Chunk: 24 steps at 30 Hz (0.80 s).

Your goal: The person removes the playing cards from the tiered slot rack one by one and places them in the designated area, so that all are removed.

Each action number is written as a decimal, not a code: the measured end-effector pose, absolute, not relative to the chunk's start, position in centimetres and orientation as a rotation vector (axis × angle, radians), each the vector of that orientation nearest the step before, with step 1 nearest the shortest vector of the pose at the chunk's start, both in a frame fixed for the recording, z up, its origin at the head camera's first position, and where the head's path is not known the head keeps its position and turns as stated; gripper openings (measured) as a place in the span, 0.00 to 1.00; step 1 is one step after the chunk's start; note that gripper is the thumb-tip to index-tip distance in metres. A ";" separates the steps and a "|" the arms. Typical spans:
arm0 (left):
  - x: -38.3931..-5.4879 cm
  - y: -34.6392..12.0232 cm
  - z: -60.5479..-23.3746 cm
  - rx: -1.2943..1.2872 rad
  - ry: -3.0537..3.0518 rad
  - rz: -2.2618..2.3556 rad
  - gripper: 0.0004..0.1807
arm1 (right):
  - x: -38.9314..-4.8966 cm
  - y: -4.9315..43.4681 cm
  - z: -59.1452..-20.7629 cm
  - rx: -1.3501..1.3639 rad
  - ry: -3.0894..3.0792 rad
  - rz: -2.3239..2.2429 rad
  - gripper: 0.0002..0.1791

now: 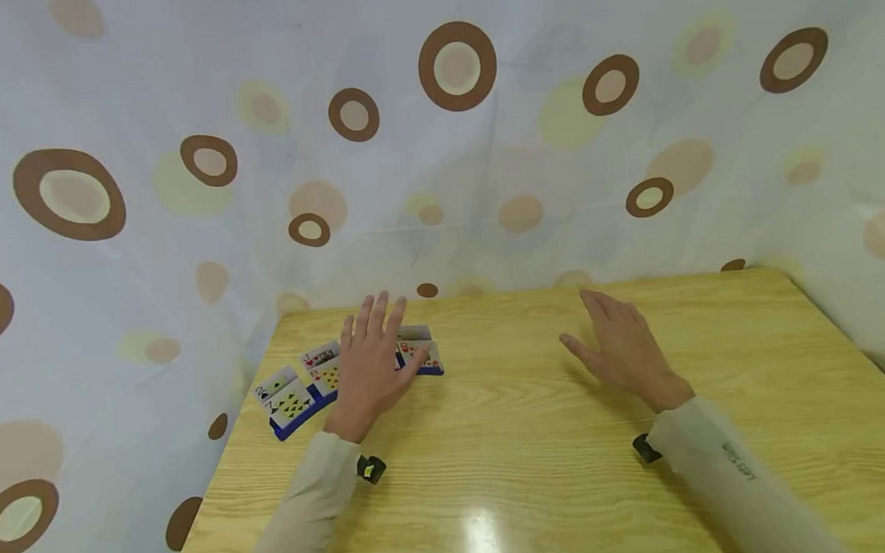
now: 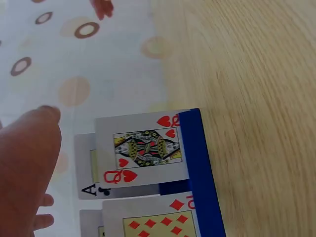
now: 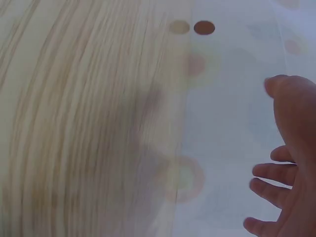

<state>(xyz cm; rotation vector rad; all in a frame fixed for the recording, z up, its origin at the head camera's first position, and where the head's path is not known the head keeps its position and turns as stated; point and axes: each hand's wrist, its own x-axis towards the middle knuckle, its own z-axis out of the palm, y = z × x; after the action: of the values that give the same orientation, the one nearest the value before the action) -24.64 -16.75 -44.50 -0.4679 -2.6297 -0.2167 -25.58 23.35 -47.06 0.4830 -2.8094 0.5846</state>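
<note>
A curved blue card holder point(image 1: 307, 415) stands at the table's back left with playing cards propped upright in two rows. Among them are a seven of clubs point(image 1: 290, 404), an eight of diamonds point(image 1: 329, 374) and a jack point(image 1: 317, 355). My left hand point(image 1: 372, 368) hovers over the holder, fingers spread, hiding its middle cards. The left wrist view shows a queen of hearts point(image 2: 148, 150) in front of an ace of clubs point(image 2: 85, 170), beside a diamond card point(image 2: 158, 222). Off to the right, my right hand point(image 1: 626, 346) is held above the bare wood with straight fingers, holding nothing.
The light wooden table point(image 1: 511, 440) extends below both arms. Behind it and along its sides hangs a white sheet point(image 1: 407, 170) patterned with brown rings and pale dots. Black wrist devices point(image 1: 372, 469) are worn on both wrists.
</note>
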 end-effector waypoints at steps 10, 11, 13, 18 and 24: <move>-21.7 -20.9 -43.3 -0.377 -2.281 -0.287 0.42 | -26.2 18.6 -47.0 0.529 -2.874 0.941 0.39; -21.5 -21.5 -43.3 -0.356 -2.260 -0.282 0.41 | -26.3 18.1 -47.0 0.535 -2.875 0.970 0.39; -21.3 -22.8 -43.4 -0.308 -2.227 -0.258 0.39 | -26.6 17.0 -47.1 0.556 -2.876 1.010 0.37; -20.2 -25.8 -44.2 -0.187 -2.234 -0.273 0.40 | -27.1 14.3 -48.0 0.602 -2.892 1.091 0.35; -18.7 -28.3 -45.3 -0.055 -2.331 -0.331 0.44 | -27.3 11.7 -49.2 0.675 -2.896 1.108 0.34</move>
<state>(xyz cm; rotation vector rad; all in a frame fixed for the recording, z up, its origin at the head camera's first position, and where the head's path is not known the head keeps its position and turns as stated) -18.67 -28.34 -45.33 -0.0555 -2.3310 -0.3308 -27.28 11.69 -49.15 0.6747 -2.8960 1.1085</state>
